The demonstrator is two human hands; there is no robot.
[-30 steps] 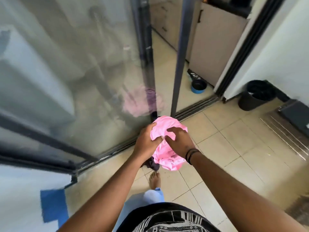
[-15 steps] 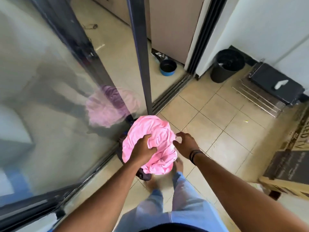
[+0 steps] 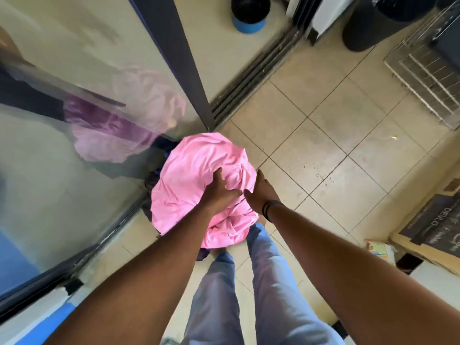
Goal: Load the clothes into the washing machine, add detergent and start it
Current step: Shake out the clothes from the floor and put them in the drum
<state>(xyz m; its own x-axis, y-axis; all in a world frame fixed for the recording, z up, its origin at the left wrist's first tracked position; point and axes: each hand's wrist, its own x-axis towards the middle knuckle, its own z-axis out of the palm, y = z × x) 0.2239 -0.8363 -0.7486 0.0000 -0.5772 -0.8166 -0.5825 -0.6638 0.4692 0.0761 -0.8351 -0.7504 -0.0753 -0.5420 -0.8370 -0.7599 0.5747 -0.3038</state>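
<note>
Now the left hand (image 3: 219, 192) is gripping a fold of the pink clothes bundle (image 3: 191, 170) while the right hand (image 3: 261, 192) is pressing flat against its side, probably keeping it together above the floor (image 3: 323, 135).

You stand on a pale tiled floor (image 3: 323, 150). A big glass door (image 3: 62, 170) fills your 9 to 11 o'clock side, and its dark frame post (image 3: 184, 66) runs up toward 12. The door track (image 3: 258, 70) goes off toward 1 o'clock. At 12 o'clock sits a black bowl (image 3: 249, 13) with a blue bottom. A black bin (image 3: 368, 23) is at 1 o'clock, with a wire rack (image 3: 428, 70) near it at 2. A cardboard box (image 3: 430, 235) lies at 4 o'clock.
</note>
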